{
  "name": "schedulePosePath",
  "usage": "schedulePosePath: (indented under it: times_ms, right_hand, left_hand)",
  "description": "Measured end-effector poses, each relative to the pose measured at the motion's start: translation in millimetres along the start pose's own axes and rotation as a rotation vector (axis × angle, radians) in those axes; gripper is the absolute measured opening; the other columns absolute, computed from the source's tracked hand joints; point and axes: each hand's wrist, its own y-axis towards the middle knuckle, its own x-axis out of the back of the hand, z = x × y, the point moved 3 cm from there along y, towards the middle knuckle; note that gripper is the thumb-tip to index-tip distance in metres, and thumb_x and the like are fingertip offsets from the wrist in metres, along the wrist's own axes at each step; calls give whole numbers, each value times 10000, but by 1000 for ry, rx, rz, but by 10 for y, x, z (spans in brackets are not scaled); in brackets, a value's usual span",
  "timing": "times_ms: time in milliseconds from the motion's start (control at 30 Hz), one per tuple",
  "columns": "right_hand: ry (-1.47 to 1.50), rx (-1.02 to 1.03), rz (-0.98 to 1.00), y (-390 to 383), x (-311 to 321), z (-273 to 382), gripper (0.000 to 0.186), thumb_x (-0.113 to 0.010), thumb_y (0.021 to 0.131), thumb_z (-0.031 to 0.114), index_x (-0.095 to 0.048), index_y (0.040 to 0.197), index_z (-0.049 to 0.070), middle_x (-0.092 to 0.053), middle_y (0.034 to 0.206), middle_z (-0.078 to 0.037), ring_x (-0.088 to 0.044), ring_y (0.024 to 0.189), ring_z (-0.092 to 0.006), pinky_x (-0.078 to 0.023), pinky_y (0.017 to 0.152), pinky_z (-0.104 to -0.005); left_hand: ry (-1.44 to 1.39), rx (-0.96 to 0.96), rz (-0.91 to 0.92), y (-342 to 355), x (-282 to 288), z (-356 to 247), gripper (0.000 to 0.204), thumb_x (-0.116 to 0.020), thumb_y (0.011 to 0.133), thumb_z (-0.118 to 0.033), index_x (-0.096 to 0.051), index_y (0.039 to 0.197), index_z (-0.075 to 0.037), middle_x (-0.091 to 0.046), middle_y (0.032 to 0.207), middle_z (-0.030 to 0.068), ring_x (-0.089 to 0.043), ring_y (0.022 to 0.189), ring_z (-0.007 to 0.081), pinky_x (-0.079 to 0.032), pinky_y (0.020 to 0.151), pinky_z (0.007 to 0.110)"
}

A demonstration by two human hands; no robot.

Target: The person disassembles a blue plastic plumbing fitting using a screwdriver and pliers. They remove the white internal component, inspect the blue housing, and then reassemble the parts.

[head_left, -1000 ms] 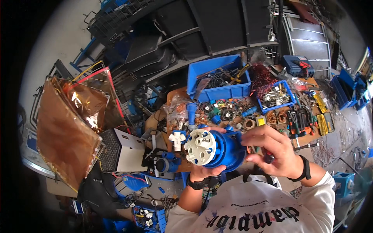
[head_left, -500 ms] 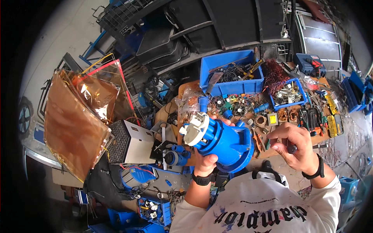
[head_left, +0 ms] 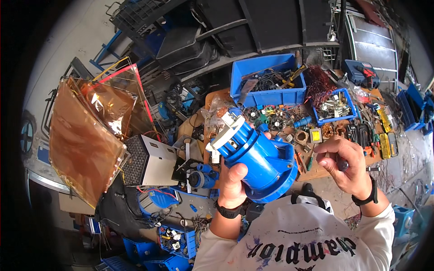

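Note:
My left hand is closed around a blue plastic industrial plug, a thick cylinder with a wide flange at its near right end. A whitish round insert with raised blocks caps its far left end. Some left fingers are hidden behind the body. To the right, my right hand is curled around a dark-handled tool, whose metal end shows past the hand. Thumb and forefinger are bent toward each other; whether anything small sits between them, I cannot tell. This hand stays apart from the plug.
Behind lies a cluttered workbench. On it stand a large blue bin of cables and tools, and a smaller blue tray of metal parts. Hand tools lie at the right. A white box and brown sheets stand left.
The plug has turned in my left hand, its white insert now facing farther away and seen more edge-on. My left thumb lies higher along the body. The right hand has barely moved.

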Motion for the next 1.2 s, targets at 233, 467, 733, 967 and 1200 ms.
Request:
schedulePosePath:
  times_ms: [233,467,733,967,1200]
  right_hand:
    - [22,-17,-49,-49,16,-67,168,-720,871,131,-642,983,34,-677,867,-76,-547,567,-132,-422,506,-264]
    - [40,-48,-40,-122,34,-80,157,-718,877,137,-644,978,42,-683,871,-80,-573,596,-138,-437,522,-264]
    - [69,-13,-11,-177,14,-86,161,-718,874,105,-637,991,31,-695,928,-100,-601,617,-133,-448,513,-257]
    - [84,-32,27,-168,-19,-37,161,-717,871,88,-645,999,23,-681,867,-88,-587,585,-132,-444,502,-258]
    - [86,-18,-21,-196,-52,-71,146,-713,871,77,-649,985,12,-673,826,-81,-582,572,-127,-444,492,-252]
  left_hand:
    - [46,86,10,22,-118,-55,967,-794,695,-537,-375,1399,-22,-508,1309,248,-548,1180,395,-499,975,540]
    - [-86,33,217,14,-98,10,1038,-889,632,-399,-323,1443,-85,-515,1289,204,-513,1237,350,-419,1063,518]
    - [-31,-106,475,45,-87,72,988,-903,625,-370,-373,1389,-33,-542,1189,255,-555,1153,360,-481,977,500]
    - [-137,-93,710,81,-14,136,995,-888,639,-492,-360,1361,-57,-539,1143,222,-591,1077,387,-483,957,499]
    - [-413,-70,810,68,18,94,952,-877,638,-530,-401,1319,-66,-574,1043,181,-605,988,343,-503,915,473]
